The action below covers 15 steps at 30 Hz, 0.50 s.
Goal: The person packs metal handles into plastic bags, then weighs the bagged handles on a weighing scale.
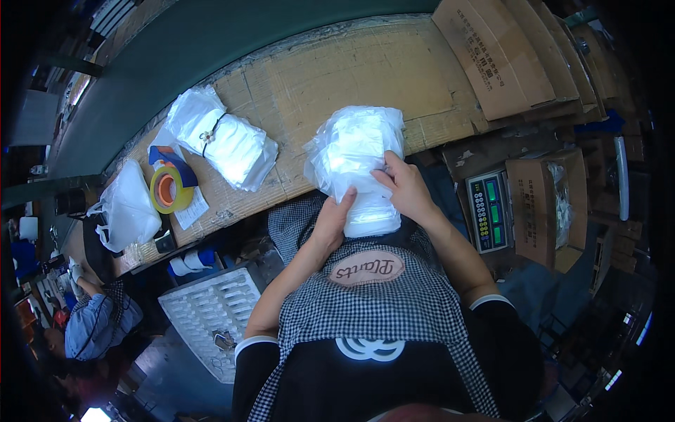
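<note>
A thick stack of translucent white plastic bags lies partly on the table's front edge and reaches toward my apron. My left hand grips its near left side, thumb on top and the other fingers hidden beneath. On the right side, my right hand has its fingers bent over the top bags, holding them near the stack's middle. A second bundle of plastic bags, with a dark tie carrying a small flower round it, rests on the table to the left.
Tape rolls and a white carrier bag are at the table's left. Cardboard boxes stand at the far right, above a scale and an open carton. A grey plastic crate is below left; another person works beyond.
</note>
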Available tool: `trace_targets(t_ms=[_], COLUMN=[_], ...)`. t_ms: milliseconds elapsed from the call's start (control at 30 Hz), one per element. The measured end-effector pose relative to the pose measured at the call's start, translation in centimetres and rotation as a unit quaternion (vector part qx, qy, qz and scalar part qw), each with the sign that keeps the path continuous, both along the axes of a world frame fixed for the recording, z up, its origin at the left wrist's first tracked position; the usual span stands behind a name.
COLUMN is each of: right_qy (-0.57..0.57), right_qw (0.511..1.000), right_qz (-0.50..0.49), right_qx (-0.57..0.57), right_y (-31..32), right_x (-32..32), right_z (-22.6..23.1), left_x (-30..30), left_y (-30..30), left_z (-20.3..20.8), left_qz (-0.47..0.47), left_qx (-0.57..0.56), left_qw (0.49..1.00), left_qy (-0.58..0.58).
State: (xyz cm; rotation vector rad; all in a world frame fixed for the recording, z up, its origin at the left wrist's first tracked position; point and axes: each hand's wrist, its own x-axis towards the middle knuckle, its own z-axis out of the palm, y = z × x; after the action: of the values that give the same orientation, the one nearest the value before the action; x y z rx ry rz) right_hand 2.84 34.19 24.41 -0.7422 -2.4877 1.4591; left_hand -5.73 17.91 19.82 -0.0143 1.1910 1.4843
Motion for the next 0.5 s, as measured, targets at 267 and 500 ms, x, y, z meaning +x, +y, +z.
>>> trace_targets(t_ms=[267, 500], right_qy=[0.073, 0.019], right_qw=[0.976, 0.984], right_qz=[0.05, -0.091], right_qx=[0.198, 0.151], right_y=[-0.5, -0.6], right_x=[0.7, 0.8], right_z=[0.0, -0.9], left_x=[-0.2, 0.7], left_y=[0.7, 0.6], left_z=[-0.5, 0.0], left_qz=[0.096, 0.039], left_qx=[0.029, 0.038], left_qw=[0.983, 0.997], left_qy=[-0.154, -0.046])
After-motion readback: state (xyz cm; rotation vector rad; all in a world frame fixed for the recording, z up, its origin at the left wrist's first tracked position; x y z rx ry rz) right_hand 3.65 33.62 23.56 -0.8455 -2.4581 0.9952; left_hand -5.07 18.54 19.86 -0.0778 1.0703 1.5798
